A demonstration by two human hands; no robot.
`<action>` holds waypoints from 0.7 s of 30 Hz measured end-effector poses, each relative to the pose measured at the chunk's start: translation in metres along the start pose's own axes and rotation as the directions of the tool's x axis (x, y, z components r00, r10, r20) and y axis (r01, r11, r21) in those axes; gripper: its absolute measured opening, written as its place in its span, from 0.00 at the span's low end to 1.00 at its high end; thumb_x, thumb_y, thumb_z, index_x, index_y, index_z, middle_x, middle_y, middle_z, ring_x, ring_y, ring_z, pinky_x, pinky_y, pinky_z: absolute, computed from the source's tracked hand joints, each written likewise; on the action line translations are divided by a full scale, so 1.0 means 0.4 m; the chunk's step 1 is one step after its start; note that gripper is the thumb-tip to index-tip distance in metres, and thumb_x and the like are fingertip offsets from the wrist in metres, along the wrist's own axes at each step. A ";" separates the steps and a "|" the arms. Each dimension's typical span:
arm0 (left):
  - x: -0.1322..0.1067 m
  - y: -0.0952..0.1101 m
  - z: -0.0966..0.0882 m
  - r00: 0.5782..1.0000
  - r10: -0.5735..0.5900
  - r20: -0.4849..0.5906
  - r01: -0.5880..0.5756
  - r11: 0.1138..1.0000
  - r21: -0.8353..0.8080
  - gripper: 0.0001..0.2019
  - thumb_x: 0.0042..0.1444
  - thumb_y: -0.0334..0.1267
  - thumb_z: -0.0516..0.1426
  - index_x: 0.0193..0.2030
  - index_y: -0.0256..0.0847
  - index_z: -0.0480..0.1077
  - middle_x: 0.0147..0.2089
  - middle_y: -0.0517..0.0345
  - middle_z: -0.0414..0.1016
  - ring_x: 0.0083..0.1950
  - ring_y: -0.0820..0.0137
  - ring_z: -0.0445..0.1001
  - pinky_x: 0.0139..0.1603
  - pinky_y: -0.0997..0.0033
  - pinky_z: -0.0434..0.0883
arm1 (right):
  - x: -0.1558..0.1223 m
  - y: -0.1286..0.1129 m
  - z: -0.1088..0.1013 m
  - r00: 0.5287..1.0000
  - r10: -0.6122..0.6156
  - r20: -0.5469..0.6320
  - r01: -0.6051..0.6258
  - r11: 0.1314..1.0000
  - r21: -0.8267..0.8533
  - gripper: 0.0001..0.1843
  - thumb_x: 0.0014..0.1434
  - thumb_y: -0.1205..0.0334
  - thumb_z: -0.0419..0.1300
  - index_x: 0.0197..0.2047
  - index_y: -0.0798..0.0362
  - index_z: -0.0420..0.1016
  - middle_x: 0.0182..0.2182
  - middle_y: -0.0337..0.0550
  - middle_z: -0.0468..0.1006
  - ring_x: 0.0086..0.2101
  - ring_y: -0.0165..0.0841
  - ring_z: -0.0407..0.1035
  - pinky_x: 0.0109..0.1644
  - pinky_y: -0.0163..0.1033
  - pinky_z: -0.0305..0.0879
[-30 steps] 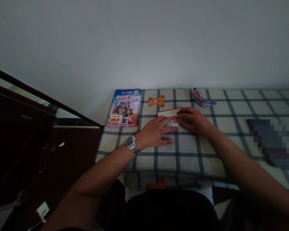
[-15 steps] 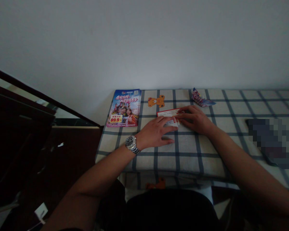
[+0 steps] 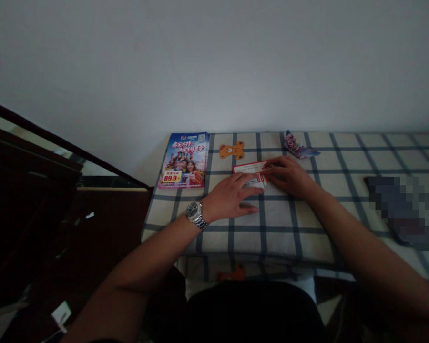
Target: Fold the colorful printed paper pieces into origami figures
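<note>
A white leaflet (image 3: 248, 168) with a red edge and small print lies on the checked cloth, partly hidden by both hands; it looks folded. My left hand (image 3: 232, 194), with a metal watch (image 3: 196, 214) on its wrist, lies across its lower left part with fingers spread and the thumb apart. At the leaflet's right end, my right hand (image 3: 288, 176) has its fingertips and thumb closed on the paper edge. To the left, a colourful flyer (image 3: 184, 159), seemingly on top of a stack, lies flat.
A crumpled printed paper (image 3: 300, 146) lies by the wall behind my right hand. A dark, pixelated flat object (image 3: 396, 209) is at the right. The checked tablecloth (image 3: 279, 238) has a bear print (image 3: 232, 150). Dark furniture (image 3: 21, 190) stands left of the table.
Almost nothing differs. The right hand's fingers have shifted very slightly at the leaflet's right end; the left hand stays in place.
</note>
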State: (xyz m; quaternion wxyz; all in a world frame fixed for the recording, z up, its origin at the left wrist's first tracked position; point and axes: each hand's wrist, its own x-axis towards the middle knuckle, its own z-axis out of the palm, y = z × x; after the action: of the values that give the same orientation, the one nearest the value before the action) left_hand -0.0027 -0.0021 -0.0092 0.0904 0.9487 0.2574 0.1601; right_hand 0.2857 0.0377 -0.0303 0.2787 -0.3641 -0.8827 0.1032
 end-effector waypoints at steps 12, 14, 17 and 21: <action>0.001 0.001 -0.003 1.000 -0.001 0.016 0.001 1.000 0.007 0.26 0.67 0.55 0.61 0.67 0.47 0.71 0.71 0.45 0.64 0.72 0.51 0.63 0.70 0.47 0.70 | -0.005 -0.005 0.001 1.000 0.026 -0.013 -0.026 1.000 0.002 0.13 0.70 0.58 0.62 0.54 0.45 0.83 0.54 0.52 0.78 0.52 0.47 0.75 0.59 0.56 0.73; 0.002 0.001 -0.004 1.000 0.001 0.016 -0.001 1.000 0.006 0.26 0.67 0.55 0.61 0.67 0.46 0.71 0.71 0.45 0.64 0.72 0.51 0.63 0.70 0.47 0.70 | -0.006 -0.005 0.001 1.000 0.025 -0.005 -0.026 1.000 -0.016 0.13 0.70 0.57 0.62 0.54 0.44 0.84 0.55 0.52 0.77 0.53 0.47 0.74 0.59 0.57 0.73; 0.002 -0.001 -0.001 1.000 -0.002 0.010 0.002 1.000 0.012 0.27 0.67 0.56 0.61 0.67 0.46 0.70 0.71 0.45 0.64 0.72 0.52 0.63 0.70 0.47 0.70 | -0.007 -0.006 0.002 0.999 0.041 -0.003 -0.041 0.999 -0.016 0.13 0.70 0.58 0.62 0.54 0.42 0.85 0.55 0.51 0.77 0.53 0.47 0.74 0.59 0.58 0.73; 0.001 -0.001 0.004 1.000 -0.001 0.005 0.001 1.000 0.023 0.29 0.67 0.57 0.61 0.70 0.47 0.67 0.71 0.45 0.64 0.71 0.51 0.64 0.70 0.46 0.69 | -0.008 -0.005 0.004 0.999 0.047 -0.004 -0.047 0.999 -0.003 0.14 0.69 0.58 0.62 0.55 0.40 0.85 0.55 0.50 0.77 0.53 0.47 0.74 0.59 0.58 0.73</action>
State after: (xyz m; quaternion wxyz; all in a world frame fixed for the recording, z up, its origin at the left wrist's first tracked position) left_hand -0.0022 -0.0017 -0.0108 0.0799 0.9500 0.2594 0.1546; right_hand 0.2855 0.0343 -0.0321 0.2773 -0.3854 -0.8735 0.1078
